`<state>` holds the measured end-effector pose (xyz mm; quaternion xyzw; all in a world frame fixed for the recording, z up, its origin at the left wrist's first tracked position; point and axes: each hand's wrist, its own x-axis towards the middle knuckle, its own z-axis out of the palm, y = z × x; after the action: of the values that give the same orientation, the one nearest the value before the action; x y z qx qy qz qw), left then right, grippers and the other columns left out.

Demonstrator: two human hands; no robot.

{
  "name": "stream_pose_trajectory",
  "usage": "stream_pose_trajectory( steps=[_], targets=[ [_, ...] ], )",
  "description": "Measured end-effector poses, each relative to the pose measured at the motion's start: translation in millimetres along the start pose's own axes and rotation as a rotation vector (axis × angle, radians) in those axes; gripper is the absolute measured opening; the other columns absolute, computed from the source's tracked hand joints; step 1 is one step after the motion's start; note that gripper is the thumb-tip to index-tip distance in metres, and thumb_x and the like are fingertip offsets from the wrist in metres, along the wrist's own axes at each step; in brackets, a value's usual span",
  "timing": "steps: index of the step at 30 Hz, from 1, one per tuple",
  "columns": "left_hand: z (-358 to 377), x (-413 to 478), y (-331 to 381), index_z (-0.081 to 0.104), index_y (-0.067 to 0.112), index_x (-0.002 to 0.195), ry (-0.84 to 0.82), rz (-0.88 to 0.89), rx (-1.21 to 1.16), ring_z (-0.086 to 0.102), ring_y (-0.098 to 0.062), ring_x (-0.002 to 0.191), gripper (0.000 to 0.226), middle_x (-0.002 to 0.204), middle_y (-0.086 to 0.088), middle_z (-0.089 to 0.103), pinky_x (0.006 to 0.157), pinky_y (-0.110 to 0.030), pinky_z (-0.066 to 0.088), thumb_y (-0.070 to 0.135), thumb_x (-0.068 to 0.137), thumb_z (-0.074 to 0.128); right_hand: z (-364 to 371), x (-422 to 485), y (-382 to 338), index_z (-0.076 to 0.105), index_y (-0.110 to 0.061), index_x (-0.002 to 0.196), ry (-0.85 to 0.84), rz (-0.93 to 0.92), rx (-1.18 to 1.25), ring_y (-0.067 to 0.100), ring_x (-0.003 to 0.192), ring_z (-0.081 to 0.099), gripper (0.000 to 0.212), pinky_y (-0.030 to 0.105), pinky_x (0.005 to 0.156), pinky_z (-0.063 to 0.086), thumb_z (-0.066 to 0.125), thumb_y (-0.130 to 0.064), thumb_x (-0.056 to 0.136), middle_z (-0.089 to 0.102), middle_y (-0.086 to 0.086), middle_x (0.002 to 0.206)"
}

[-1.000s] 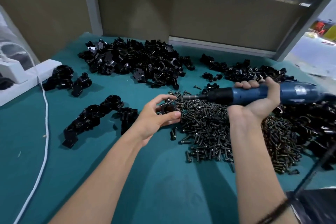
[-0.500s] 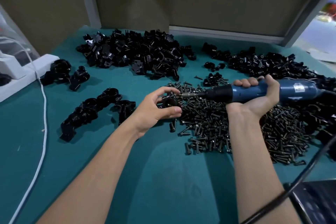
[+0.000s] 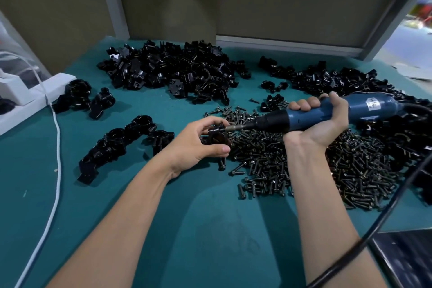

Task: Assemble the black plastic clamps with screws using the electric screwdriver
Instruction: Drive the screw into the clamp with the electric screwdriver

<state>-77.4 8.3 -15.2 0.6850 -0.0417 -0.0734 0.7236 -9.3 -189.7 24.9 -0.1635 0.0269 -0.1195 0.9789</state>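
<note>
At frame centre, a black clamp (image 3: 218, 137) is pinched in the left hand (image 3: 198, 145). The electric screwdriver (image 3: 315, 116), gripped in the right hand (image 3: 320, 121), is laid nearly horizontal, its bit met by the clamp's upper right face; the screw pile (image 3: 304, 166) lies beneath.

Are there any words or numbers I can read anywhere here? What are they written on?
White label on the blue electric screwdriver: dark print, too blurred to read.
Black clamp in the left hand: no writing shows.
Nothing else here carries words or numbers that can be read.
</note>
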Motion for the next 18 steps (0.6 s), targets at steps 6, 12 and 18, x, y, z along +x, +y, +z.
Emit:
stream_pose_trajectory(
  steps=[6, 12, 18],
  targets=[
    [-8.9, -3.2, -2.9, 0.068, 0.029, 0.104, 0.011, 0.001, 0.088, 0.075, -0.027, 0.087, 0.042, 0.098, -0.007, 0.072, 0.073, -0.025, 0.059, -0.004, 0.078, 0.077, -1.0, -2.0, 7.8, 0.048, -0.016, 0.072, -0.002, 0.024, -0.001, 0.011, 0.043, 0.041, 0.018, 0.022, 0.047, 0.039, 0.053, -0.020, 0.089, 0.045, -0.005, 0.053],
    [-9.7, -2.7, -1.6, 0.065, 0.038, 0.099, 0.047, 0.029, 0.256, 0.072, -0.012, 0.088, 0.043, 0.093, 0.005, 0.074, 0.078, -0.026, 0.058, 0.005, 0.078, 0.081, -0.5, -0.9, 9.4, 0.048, -0.016, 0.072, 0.008, 0.028, 0.013, 0.011, 0.043, 0.040, 0.018, 0.021, 0.047, 0.038, 0.053, -0.021, 0.088, 0.045, -0.005, 0.054],
    [-9.0, -4.3, 1.8, 0.064, 0.039, 0.098, 0.068, 0.062, 0.284, 0.069, -0.008, 0.087, 0.042, 0.091, 0.008, 0.074, 0.077, -0.025, 0.056, 0.008, 0.077, 0.082, -0.7, -2.3, 10.5, 0.048, -0.016, 0.068, 0.078, 0.044, 0.048, 0.011, 0.042, 0.042, 0.021, 0.021, 0.047, 0.039, 0.055, -0.020, 0.087, 0.045, -0.006, 0.054]
  ],
)
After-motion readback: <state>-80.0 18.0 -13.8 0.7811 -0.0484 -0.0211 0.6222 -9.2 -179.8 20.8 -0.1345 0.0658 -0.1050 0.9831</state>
